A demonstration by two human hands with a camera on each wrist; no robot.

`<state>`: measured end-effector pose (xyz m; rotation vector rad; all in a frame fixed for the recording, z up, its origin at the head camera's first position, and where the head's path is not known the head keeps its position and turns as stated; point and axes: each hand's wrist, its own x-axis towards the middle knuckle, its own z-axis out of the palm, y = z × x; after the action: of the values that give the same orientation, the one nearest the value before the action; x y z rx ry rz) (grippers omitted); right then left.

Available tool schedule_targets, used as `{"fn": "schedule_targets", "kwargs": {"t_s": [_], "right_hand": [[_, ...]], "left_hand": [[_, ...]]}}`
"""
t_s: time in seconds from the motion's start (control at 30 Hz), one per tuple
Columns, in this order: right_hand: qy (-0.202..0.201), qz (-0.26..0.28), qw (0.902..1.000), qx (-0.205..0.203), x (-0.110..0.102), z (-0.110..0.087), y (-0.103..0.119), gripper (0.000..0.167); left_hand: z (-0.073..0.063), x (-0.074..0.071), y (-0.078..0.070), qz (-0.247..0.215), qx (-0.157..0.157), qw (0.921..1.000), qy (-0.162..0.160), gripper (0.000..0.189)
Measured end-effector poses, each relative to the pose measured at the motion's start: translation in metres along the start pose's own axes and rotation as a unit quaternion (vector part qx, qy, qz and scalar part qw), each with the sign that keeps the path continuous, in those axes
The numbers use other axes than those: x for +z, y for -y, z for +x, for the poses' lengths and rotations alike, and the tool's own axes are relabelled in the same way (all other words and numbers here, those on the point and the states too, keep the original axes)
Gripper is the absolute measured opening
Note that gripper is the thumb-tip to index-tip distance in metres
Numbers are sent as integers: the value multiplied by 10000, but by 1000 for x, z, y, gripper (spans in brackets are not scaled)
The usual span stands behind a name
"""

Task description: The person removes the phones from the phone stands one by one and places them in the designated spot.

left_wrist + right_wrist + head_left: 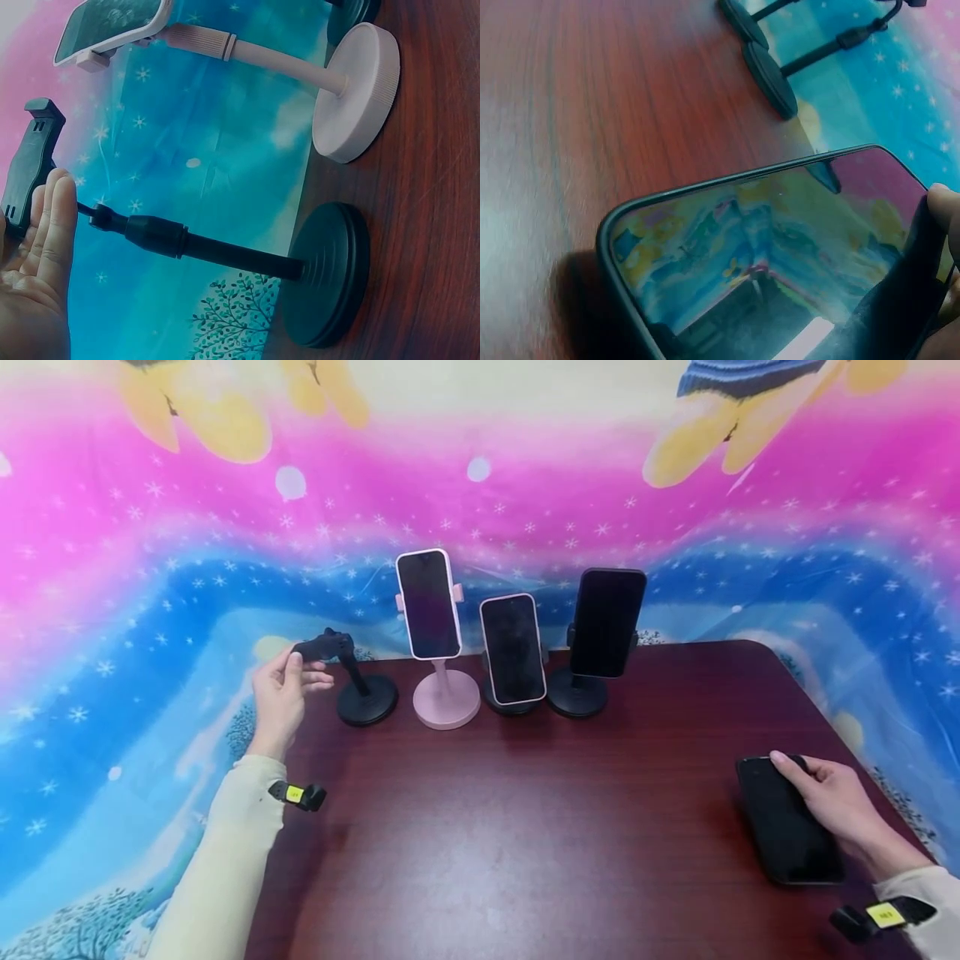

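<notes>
At the table's far left, my left hand [282,697] pinches the clamp [34,161] of a black phone stand [366,697] between thumb and fingers. That clamp holds no phone; the stand's round base [326,277] rests on the table. My right hand [836,793] grips a black smartphone [791,827] by its far end, at the table's right side. Its thumb [945,206] lies over the edge of the dark, reflective screen [750,247]. The phone's near end casts a shadow on the wood.
Along the back stand a pink stand [447,700] with a white-framed phone [429,604], a black stand with a pink-edged phone [514,649], and another black stand [577,695] with a dark phone [607,622]. A printed cloth [480,518] hangs behind the brown table [525,827].
</notes>
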<state>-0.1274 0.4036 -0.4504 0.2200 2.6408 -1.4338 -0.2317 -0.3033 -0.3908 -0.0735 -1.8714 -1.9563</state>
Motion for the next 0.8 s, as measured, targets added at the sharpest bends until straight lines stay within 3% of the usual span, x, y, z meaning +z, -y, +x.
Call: {"fn": "schedule_targets", "kwargs": {"t_s": [0.23,0.4,0.63,0.8], "right_hand": [[96,-156,9992,353,-8,-2,-13,33],[219,-623,9965,514,-17,-3,-21,36],[346,-1003,9905,870,-23,-1,-31,65],[426,-1135,9878,980,-30,2,-39,62]], "left_hand": [[2,1,3,-39,-35,10000,-37,36],[2,1,3,15,-87,9999,-48,36],[1,1,0,68,-36,10000,0,36],[1,0,-1,83,-12,10000,38,37]]}}
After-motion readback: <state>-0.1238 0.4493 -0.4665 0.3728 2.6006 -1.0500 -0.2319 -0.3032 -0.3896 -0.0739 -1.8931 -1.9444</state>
